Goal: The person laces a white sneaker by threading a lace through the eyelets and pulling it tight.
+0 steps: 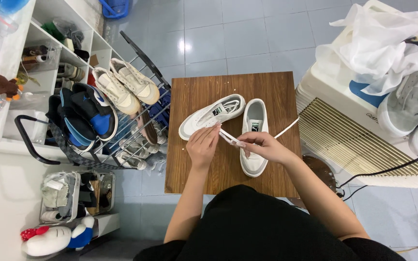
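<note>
Both hands, left hand (202, 145) and right hand (263, 145), pinch flat white shoelace (228, 137); limp, light, probably slippery. Grip near ends.

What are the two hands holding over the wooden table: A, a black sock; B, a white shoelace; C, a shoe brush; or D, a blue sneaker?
B: the left hand and the right hand pinch a white shoelace between them above the wooden table, near the two white sneakers.
</note>
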